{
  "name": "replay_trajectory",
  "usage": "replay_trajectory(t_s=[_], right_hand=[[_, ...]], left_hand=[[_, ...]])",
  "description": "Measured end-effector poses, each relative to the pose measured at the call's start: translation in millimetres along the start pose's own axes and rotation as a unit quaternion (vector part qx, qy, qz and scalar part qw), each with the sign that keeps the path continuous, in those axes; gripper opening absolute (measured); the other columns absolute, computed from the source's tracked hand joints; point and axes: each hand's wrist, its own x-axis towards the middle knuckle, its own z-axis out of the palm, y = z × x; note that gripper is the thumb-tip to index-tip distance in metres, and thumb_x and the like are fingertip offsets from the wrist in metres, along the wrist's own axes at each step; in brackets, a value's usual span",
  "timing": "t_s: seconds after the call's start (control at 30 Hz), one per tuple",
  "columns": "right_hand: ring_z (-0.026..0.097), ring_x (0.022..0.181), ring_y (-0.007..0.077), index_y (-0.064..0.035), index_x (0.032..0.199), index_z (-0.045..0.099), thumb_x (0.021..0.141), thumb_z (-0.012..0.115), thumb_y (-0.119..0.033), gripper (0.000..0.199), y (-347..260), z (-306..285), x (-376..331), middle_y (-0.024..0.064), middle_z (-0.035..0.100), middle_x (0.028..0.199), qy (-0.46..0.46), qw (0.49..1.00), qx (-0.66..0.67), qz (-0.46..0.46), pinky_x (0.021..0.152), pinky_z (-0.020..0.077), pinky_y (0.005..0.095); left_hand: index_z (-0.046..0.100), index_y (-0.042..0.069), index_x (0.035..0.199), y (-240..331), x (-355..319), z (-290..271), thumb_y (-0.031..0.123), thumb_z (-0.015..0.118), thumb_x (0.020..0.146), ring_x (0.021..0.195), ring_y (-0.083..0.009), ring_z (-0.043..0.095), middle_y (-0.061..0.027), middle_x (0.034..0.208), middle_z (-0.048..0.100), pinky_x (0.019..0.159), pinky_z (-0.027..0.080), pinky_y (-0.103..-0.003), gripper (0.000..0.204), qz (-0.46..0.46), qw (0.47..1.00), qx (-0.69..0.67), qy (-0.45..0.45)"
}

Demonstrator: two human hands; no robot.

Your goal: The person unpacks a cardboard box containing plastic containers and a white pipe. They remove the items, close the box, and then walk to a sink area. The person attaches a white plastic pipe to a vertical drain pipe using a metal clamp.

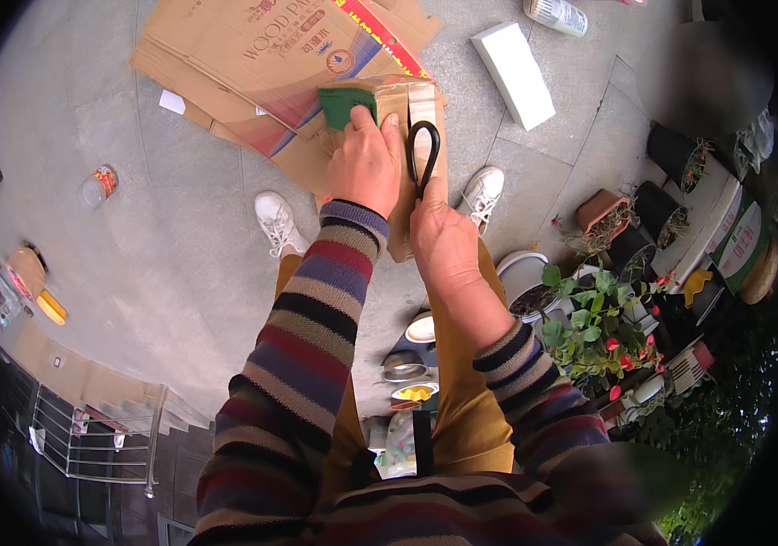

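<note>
My left hand (366,164) is closed on a cardboard box (398,223), its fingers at a green panel (339,104) near the top. The box is brown and stands between my feet, partly hidden by my hands. My right hand (445,238) grips scissors (414,155) against the right side of the box. A black looped handle sticks up beyond the fingers; the blades cannot be made out. Beyond my hands lies a large flattened cardboard carton (252,77) with printing and a red and blue band.
A white block (515,75) and a clear container (556,15) lie at the far right. On the left are a plastic jar (100,186) and a metal railing (93,441). Potted plants (600,323) crowd the right side. My white shoes (277,221) flank the box.
</note>
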Motion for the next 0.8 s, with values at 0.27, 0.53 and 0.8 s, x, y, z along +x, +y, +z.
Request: replay_trajectory(t_s=[0.27, 0.53, 0.8], right_hand=[[0.063, 0.062, 0.0432, -0.0003, 0.102, 0.043, 0.095, 0.054, -0.013, 0.018, 30, 34, -101, 0.0223, 0.063, 0.066, -0.026, 0.999, 0.032, 0.018, 0.056, 0.0498, 0.0529], [0.068, 0.061, 0.0328, -0.0036, 0.109, 0.048, 0.097, 0.055, -0.015, 0.018, 33, 28, -175, 0.0121, 0.068, 0.069, -0.08, 0.951, 0.259, 0.149, 0.059, 0.0528, 0.0441], [0.069, 0.074, 0.0317, -0.0046, 0.106, 0.059, 0.096, 0.059, -0.013, 0.013, 51, -67, 19, 0.0099, 0.071, 0.08, 0.151, 0.957, 0.219, -0.116, 0.065, 0.052, 0.0392]], left_hand=[[0.042, 0.002, 0.102, 3, 4, 3, 0.039, 0.046, 0.103, 0.073, -0.0425, 0.068, -0.0226, 0.089, 0.066, 0.061, 0.055, -0.052, 0.037, 0.025, 0.999, 0.031, -0.03], [0.041, 0.0, 0.106, -11, 20, -23, 0.034, 0.057, 0.098, 0.086, -0.0472, 0.065, -0.0286, 0.1, 0.064, 0.07, 0.053, -0.054, 0.039, 0.022, 1.0, -0.018, 0.007], [0.037, -0.002, 0.133, -42, -18, -32, 0.025, 0.061, 0.096, 0.096, -0.0474, 0.063, -0.0288, 0.111, 0.062, 0.076, 0.052, -0.051, 0.051, 0.037, 0.99, -0.138, 0.011]])
